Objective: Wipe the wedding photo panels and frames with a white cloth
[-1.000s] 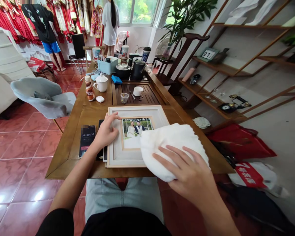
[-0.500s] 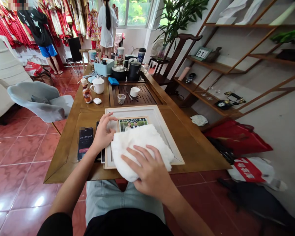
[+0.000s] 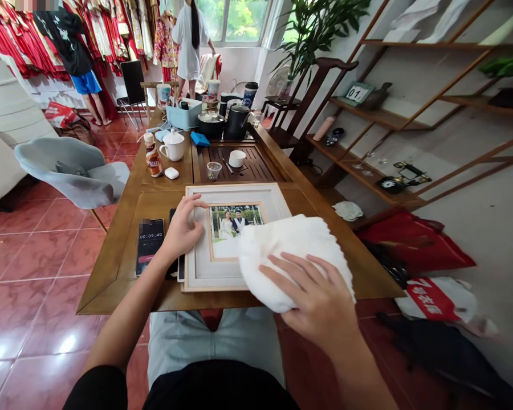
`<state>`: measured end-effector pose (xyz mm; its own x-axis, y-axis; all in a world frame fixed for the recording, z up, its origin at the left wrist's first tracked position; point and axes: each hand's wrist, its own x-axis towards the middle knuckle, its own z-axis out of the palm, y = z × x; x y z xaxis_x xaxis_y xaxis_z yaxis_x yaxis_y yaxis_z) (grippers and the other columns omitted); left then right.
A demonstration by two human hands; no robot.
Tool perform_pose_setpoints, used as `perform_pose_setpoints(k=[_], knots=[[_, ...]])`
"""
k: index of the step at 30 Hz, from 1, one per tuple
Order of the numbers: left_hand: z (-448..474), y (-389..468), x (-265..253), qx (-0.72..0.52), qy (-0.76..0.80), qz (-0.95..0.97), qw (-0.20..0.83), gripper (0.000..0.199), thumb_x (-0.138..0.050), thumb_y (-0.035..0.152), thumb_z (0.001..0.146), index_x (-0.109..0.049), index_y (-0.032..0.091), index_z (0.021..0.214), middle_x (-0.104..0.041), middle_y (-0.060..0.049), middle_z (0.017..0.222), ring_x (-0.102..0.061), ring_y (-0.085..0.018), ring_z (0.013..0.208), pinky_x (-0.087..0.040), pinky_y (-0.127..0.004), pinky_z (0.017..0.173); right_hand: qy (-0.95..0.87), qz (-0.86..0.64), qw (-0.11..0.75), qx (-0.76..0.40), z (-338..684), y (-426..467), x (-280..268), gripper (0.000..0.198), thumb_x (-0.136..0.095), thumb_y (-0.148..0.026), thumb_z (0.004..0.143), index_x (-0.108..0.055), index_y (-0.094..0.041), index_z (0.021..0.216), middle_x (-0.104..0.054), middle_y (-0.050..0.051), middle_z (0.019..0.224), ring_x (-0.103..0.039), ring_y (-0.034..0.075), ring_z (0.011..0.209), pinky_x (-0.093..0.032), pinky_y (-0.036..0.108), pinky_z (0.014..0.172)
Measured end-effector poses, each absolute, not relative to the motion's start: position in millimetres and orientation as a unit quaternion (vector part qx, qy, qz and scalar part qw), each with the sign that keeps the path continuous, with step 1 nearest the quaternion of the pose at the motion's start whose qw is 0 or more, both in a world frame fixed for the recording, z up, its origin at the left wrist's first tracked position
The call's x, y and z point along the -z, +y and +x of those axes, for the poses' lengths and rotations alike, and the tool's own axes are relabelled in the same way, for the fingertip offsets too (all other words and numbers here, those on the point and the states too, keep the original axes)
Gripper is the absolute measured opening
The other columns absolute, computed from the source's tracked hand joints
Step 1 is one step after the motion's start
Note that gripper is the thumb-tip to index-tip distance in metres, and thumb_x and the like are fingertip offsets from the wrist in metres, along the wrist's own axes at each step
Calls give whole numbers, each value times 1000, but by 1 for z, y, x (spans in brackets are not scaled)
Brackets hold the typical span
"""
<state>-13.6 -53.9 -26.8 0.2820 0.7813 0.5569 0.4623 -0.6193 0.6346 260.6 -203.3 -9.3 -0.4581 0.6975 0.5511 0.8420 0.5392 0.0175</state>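
A pale picture frame [image 3: 277,199] lies flat near the table's front edge, with a photo of two people [image 3: 235,222] in its middle. My left hand [image 3: 183,228] rests on the frame's left border, thumb and fingers spread apart. In my right hand [image 3: 316,290] is a white cloth [image 3: 290,239], with the fingers stretched across its top and the thumb at its lower edge. The cloth covers the frame's lower right part and reaches beyond its right side. A phone [image 3: 150,245] showing a timer lies left of the frame.
Beyond the frame are a slatted tea tray [image 3: 256,168], a white cup [image 3: 237,158], a small plastic tub [image 3: 214,170], a lidded white mug [image 3: 172,144] and a bottle [image 3: 153,156]. A grey chair [image 3: 74,171] stands left, shelves [image 3: 376,117] right. Two people are at the back.
My right hand has moved the white cloth to the right across the frame, uncovering more of the photo. My left hand keeps its place on the left border.
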Motion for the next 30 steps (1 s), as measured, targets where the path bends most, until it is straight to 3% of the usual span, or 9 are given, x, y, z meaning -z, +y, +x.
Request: perform_pose_setpoints(k=[5, 17, 30], knots=[[-13, -53, 29, -450, 396, 779, 183, 54, -47, -7, 71, -59, 24, 113, -59, -8, 142, -51, -25, 141, -24, -60, 127, -822, -486, 255, 155, 272, -204, 7, 49, -52, -8, 74, -73, -23, 115, -76, 7, 121, -67, 29, 114, -39, 49, 103], [-13, -53, 28, -453, 405, 771, 190, 51, -47, -5, 69, -62, 23, 109, -61, -8, 140, -50, -26, 141, -27, -59, 125, -872, -393, 271, 108, 188, -193, 11, 55, -55, -19, 72, -69, -20, 125, -72, 10, 128, -59, 31, 119, -31, 53, 108], [-10, -55, 26, -449, 402, 775, 189, 49, -47, -4, 70, -59, 23, 108, -63, -8, 137, -52, -25, 141, -22, -60, 128, -850, -431, 273, 132, 241, -192, 1, 57, -51, -6, 68, -73, -20, 118, -76, 8, 119, -66, 26, 108, -41, 45, 98]])
